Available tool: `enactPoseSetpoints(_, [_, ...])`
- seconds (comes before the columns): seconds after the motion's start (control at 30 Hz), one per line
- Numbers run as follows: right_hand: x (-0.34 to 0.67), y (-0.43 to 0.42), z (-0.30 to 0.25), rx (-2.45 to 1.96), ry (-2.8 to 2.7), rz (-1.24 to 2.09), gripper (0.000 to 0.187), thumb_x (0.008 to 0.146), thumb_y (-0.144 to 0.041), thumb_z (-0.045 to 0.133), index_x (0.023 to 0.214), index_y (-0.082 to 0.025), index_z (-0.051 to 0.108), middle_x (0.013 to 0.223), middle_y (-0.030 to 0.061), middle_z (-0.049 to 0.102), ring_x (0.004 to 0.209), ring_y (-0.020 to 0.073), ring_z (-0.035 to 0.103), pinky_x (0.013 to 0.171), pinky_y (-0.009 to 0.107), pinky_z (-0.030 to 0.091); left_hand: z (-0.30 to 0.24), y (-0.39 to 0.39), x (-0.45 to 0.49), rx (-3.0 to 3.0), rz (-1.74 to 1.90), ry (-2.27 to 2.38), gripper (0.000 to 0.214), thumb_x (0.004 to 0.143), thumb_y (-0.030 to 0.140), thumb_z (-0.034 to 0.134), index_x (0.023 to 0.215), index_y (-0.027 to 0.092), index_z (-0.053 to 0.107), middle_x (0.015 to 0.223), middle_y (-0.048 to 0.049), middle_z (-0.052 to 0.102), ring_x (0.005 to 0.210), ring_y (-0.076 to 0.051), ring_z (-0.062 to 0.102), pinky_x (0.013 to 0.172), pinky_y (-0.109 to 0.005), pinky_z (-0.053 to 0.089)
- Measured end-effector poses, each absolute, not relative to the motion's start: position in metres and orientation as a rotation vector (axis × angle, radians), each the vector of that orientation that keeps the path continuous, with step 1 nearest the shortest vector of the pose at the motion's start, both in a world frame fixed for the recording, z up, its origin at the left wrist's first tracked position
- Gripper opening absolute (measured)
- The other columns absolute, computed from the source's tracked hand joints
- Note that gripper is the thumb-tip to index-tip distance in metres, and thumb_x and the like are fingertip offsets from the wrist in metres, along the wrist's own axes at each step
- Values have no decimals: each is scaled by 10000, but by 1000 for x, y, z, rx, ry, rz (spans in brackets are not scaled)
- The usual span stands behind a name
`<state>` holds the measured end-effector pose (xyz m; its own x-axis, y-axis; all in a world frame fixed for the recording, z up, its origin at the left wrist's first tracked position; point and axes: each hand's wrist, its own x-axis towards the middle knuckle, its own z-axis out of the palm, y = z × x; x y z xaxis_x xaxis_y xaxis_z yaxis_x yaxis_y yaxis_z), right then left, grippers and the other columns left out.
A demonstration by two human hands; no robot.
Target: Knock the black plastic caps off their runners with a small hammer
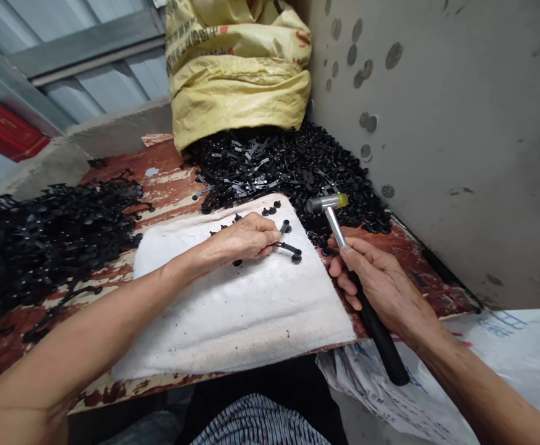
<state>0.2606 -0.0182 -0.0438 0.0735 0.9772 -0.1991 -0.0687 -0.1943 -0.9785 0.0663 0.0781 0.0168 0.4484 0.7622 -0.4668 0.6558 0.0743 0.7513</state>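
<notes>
The person's left hand (244,238) pinches a black plastic piece (289,248) above a white cloth pad (232,315); the right hand (381,284) clenches a small hammer (337,227).

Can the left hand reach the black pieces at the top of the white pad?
Probably yes: the left hand is over the pad just below those black pieces, with nothing between them.

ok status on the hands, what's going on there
Left hand: grip on black plastic piece, over white padded cloth. Right hand: grip on hammer, yellow-tipped metal head up. Black plastic parts heaped behind cloth.
</notes>
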Motion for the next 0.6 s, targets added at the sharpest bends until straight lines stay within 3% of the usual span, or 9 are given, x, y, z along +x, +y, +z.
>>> enactPoseSetpoints(0.1, [263, -19, -34, -1424, -1337, 1082, 235, 913, -397, 513, 993, -222, 647, 669, -12, 582, 454, 119, 486, 383, 236, 413, 17, 79, 69, 1665, 111, 1259, 359, 852, 156, 488, 496, 175, 449, 409, 42, 374, 336, -43, 273, 364, -202, 159])
enactPoseSetpoints(0.17, [264, -18, -27, -1407, -1519, 827, 295, 928, -331, 497, 1162, -233, 649, 800, 32, 670, 655, 180, 632, 582, 298, 534, 18, 81, 70, 1700, 107, 1263, 357, 838, 168, 507, 485, 175, 452, 397, 42, 369, 336, -47, 271, 368, -209, 154])
enactPoseSetpoints(0.27, [268, -12, -23, -1365, -1653, 462, 421, 933, -248, 469, 1338, -245, 584, 1098, 83, 711, 954, 245, 676, 860, 406, 537, 19, 82, 71, 1728, 90, 1282, 360, 831, 181, 521, 476, 175, 461, 378, 41, 357, 334, -54, 281, 372, -215, 157])
enactPoseSetpoints(0.43, [272, -7, -24, -1363, -1940, 310, 497, 883, -180, 476, 1363, -238, 589, 946, 93, 744, 854, 279, 705, 836, 460, 558, 19, 83, 69, 1727, 79, 1245, 380, 846, 186, 494, 468, 178, 454, 382, 33, 374, 324, -55, 286, 366, -221, 163])
enactPoseSetpoints(0.6, [268, -14, -11, -1259, -1756, 192, 477, 928, -176, 451, 1386, -229, 571, 948, 90, 727, 835, 243, 688, 781, 386, 575, 16, 83, 66, 1690, 81, 1248, 341, 847, 209, 491, 507, 183, 466, 395, 37, 388, 318, -56, 289, 347, -216, 150])
